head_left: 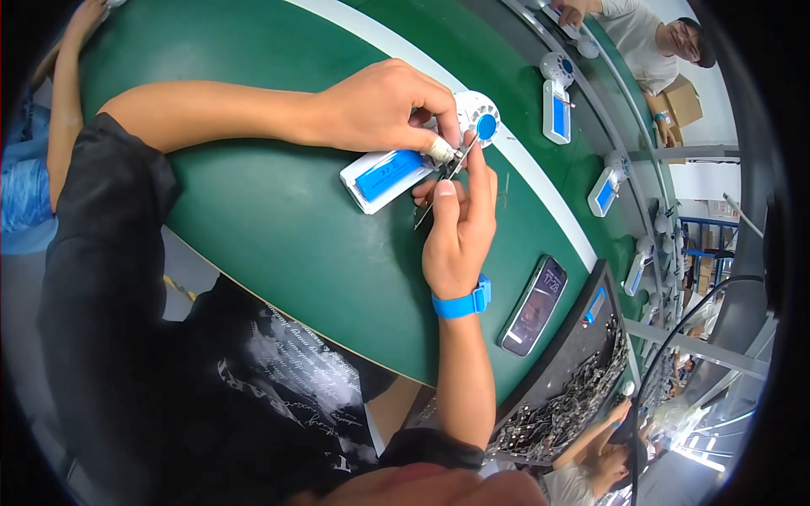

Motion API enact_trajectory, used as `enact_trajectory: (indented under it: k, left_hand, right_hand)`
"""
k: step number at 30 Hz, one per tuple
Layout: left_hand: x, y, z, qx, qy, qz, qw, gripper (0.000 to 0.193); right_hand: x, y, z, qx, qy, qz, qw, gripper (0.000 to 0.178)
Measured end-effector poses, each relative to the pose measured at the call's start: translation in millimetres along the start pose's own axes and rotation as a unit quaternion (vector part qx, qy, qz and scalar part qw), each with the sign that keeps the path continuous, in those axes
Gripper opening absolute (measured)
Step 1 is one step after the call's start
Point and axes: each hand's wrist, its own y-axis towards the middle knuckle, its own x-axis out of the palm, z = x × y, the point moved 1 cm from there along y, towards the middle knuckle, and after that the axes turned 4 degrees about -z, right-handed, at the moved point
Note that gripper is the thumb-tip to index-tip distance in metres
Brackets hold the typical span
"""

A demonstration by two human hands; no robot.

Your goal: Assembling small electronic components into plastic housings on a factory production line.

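In my right hand (460, 223), a small thin circuit board (453, 171) is tilted nearly edge-on between thumb and fingers. My left hand (392, 105) reaches in from the left, its fingers pinched at the board's upper part. A pale wrap covers its thumb tip, and what sits between those fingertips is too small to make out. Beneath both hands, a white handheld device casing (364, 198) lies on the table with a blue battery (388, 174) in its body. Its round vented head (486, 126), blue in the middle, shows beyond my fingers.
On the green table (278, 228), a phone (533, 305) lies right of my blue-banded wrist. Beyond it, a dark tray (548, 384) holds many small parts. Similar devices (557, 111) line the green strip behind a white rail. Co-workers (645, 38) stand or sit around.
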Motion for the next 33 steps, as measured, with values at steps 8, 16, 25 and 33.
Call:
enact_trajectory:
  k: [8,16,25,33]
  left_hand:
    - [3.3,-1.8,-0.4,0.015,0.014,0.024,1.000,0.011]
    - [7.9,4.7,-0.7,0.027,0.006,0.008,1.000,0.011]
    - [7.0,5.9,-0.3,0.017,0.043,-0.003,0.999,0.014]
    - [9.4,4.3,-1.3,0.066,0.089,0.023,0.994,0.014]
  right_hand:
    - [-1.2,-0.2,2.1,-0.008,-0.058,0.009,0.998,0.055]
    - [-4.5,-2.2,0.4,0.016,-0.084,0.017,0.996,0.052]
    - [-1.1,-0.5,4.8,-0.027,-0.090,0.044,0.995,0.050]
    - [-5.0,-1.0,-1.1,-0.033,-0.104,0.056,0.992,0.051]
